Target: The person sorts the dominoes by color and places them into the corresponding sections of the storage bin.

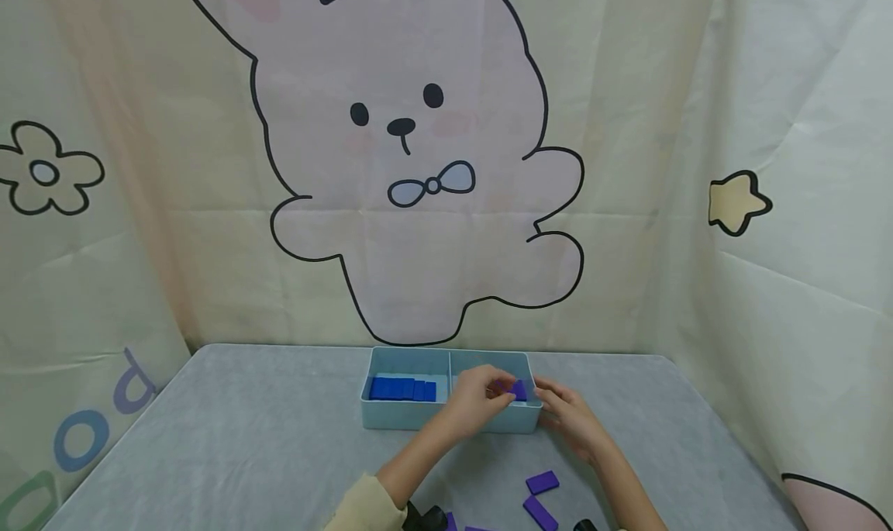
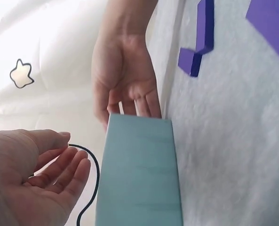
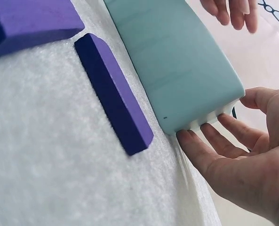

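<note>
1. Empty, relaxed left hand (image 1: 478,393) is hovering by a purple triangular block (image 1: 519,392), seemingly placed, in the divided teal box (image 1: 391,417).
2. Purple oblong blocks (image 1: 542,482) on the grey bench (image 1: 279,438) are probably awaiting pickup.
3. Relaxed right hand (image 1: 572,422) is touching the box.

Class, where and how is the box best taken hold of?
Probably by its two short end walls, one hand coming from each side. The box is long, low and open-topped, with ends opposite each other; the right hand touches one end. Keep it level: blue blocks lie inside.
</note>
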